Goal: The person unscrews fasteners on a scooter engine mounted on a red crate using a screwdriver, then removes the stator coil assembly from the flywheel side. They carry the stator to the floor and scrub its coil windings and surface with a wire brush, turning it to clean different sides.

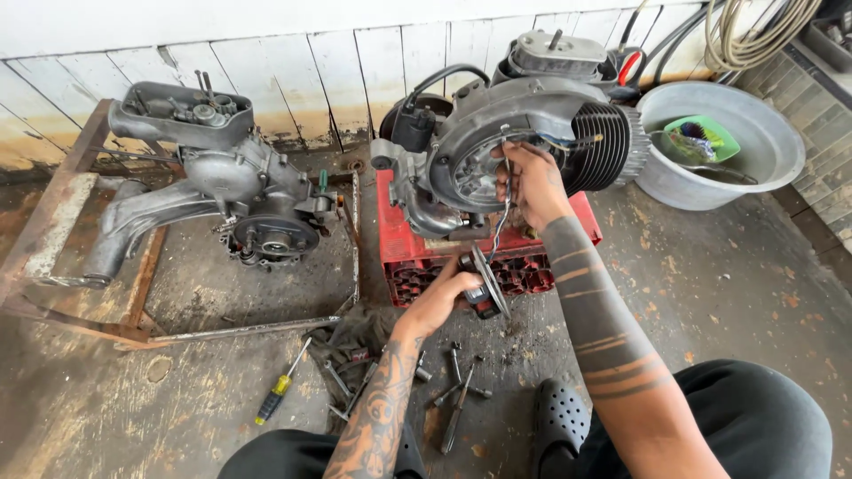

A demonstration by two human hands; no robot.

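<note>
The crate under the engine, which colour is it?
Red; the crate shows best in the head view.

1. Soft, even daylight is filling the scene; nothing is looking dim.
2. Shadows are staying weak and short under the engine (pixel 515 142) and the tools.
3. The white plank wall (pixel 266 53) is looking a little overexposed.
4. The wide lens is bending straight lines near the edges.
5. Focus is holding sharp almost everywhere.
</note>
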